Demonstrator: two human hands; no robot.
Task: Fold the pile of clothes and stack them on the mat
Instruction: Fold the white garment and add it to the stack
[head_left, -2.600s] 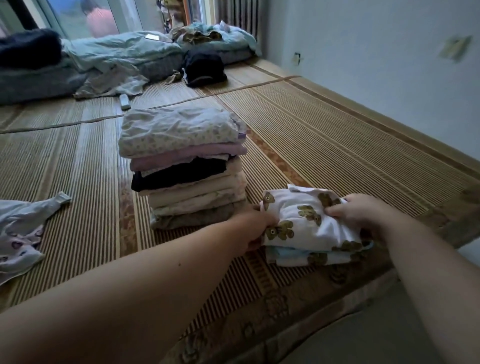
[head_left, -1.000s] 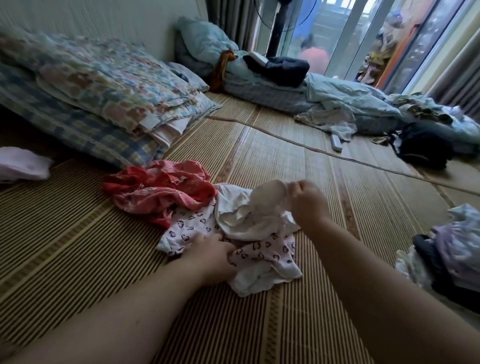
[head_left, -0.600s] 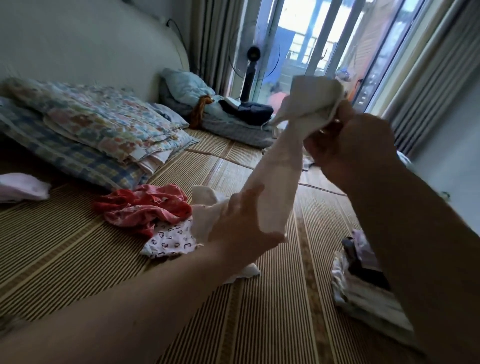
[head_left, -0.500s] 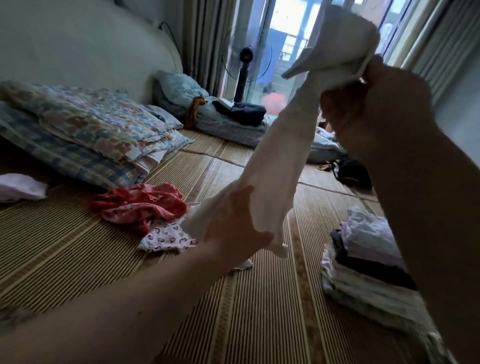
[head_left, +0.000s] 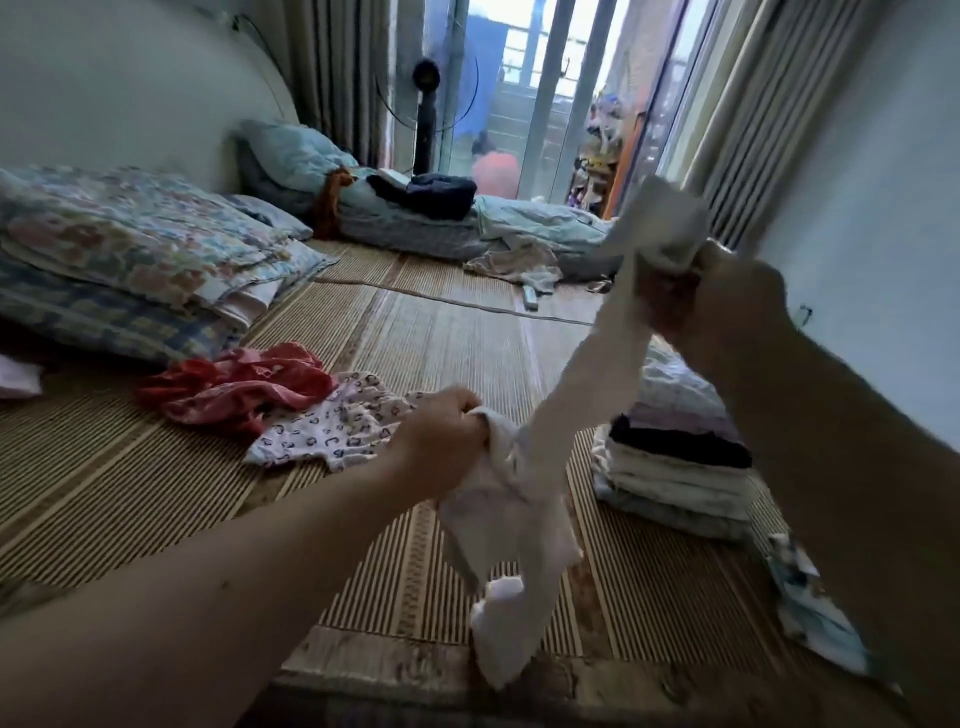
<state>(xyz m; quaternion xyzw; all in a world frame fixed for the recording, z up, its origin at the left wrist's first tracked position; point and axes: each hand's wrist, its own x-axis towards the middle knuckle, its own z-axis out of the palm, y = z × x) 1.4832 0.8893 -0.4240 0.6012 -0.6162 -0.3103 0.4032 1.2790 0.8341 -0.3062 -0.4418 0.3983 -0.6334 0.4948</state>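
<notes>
A long white garment (head_left: 582, 405) stretches slanted in the air above the woven mat (head_left: 457, 343). My right hand (head_left: 722, 306) grips its upper end at the right, and my left hand (head_left: 441, 447) grips its lower part near the middle; its tail hangs down toward the mat's front edge. The unfolded pile lies left of my left hand: a red garment (head_left: 234, 384) and a white one with a heart print (head_left: 322, 426). A tall stack of folded clothes (head_left: 675, 467) stands on the mat at the right, with a smaller folded printed bundle (head_left: 810, 608) nearer to me, partly hidden by my right arm.
Folded quilts and pillows (head_left: 130, 260) lie against the left wall. Bedding with a dark bundle (head_left: 431, 208) stretches across the far end, before a standing fan (head_left: 426, 104) and a glass door. A small white cloth (head_left: 18, 376) lies at the far left.
I turned from the folded stacks to the loose pile and lifted the white garment off it. In the last half second my right hand came lower and my left hand slid down the cloth.
</notes>
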